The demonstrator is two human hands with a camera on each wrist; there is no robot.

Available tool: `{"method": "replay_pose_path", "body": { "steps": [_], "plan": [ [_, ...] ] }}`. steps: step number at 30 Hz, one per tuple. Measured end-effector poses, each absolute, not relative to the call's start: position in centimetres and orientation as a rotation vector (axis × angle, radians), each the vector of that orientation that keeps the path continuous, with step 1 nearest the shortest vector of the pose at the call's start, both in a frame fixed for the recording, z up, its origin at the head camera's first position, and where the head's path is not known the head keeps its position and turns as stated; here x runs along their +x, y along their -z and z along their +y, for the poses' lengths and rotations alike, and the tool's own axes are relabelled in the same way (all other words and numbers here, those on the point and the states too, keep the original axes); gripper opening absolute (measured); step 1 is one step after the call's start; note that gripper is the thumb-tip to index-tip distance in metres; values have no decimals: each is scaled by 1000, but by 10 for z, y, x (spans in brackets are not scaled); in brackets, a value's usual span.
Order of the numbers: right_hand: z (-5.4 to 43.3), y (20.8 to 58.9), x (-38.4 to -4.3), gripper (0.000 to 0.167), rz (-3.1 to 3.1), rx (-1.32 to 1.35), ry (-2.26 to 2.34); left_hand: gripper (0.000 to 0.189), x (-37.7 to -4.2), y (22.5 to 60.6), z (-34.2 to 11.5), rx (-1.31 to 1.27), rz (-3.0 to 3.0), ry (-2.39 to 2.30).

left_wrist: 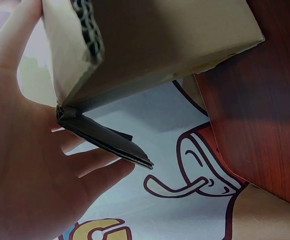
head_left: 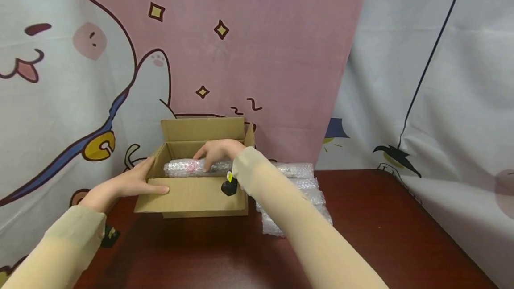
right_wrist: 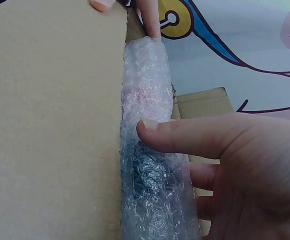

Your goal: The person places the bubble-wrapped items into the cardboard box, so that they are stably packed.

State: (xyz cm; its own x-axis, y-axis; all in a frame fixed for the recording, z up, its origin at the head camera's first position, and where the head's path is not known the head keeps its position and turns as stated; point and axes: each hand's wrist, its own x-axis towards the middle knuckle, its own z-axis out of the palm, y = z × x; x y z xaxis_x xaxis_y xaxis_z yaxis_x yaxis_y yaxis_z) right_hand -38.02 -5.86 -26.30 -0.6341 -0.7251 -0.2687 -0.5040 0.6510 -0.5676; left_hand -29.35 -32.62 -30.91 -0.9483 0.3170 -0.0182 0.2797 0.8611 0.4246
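An open cardboard box [head_left: 201, 195] stands on the table with its flaps folded outward. My right hand [head_left: 220, 150] grips a long bubble-wrapped package [head_left: 180, 167] lying across the box opening, thumb on the near side and fingers on the far side. Through the wrap of this package [right_wrist: 147, 95] a pinkish patch and a dark part show; the item inside is unclear. At the box's left front corner is my left hand [head_left: 130, 185], its thumb on the front flap and its extended fingers along the left flap. In the left wrist view the left hand [left_wrist: 39, 150] straddles the folded cardboard [left_wrist: 69, 55].
Several more bubble-wrapped packages [head_left: 309, 191] lie in a row right of the box, partly hidden by my right sleeve [head_left: 281, 200]. The dark red table [head_left: 361, 235] extends to the right. A printed cartoon curtain [head_left: 281, 48] hangs behind the box.
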Motion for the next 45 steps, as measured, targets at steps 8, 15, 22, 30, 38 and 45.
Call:
{"method": "replay_pose_path", "body": {
  "steps": [8, 15, 22, 30, 38, 45],
  "plan": [
    [-62, 267, -380, 54, 2423, -985, 536, 120, -294, 307, -326, 465, 2943, -651],
    [-62, 272, -378, 54, 2400, -947, 556, 120, -295, 308, -327, 476, 2947, -648],
    [-63, 274, -379, 55, 2370, -900, 609, 121, -295, 307, -325, 476, 2945, -650],
    [-65, 280, -384, 50, 2389, -984, 431, 120, -295, 306, -326, 481, 2937, -647],
    [-61, 276, -384, 45, 2384, -986, 419, 120, -295, 305, -326, 489, 2944, -640],
    [-53, 266, -383, 45, 2402, -1004, 437, 120, -295, 305, -327, 483, 2931, -649]
  ]
}}
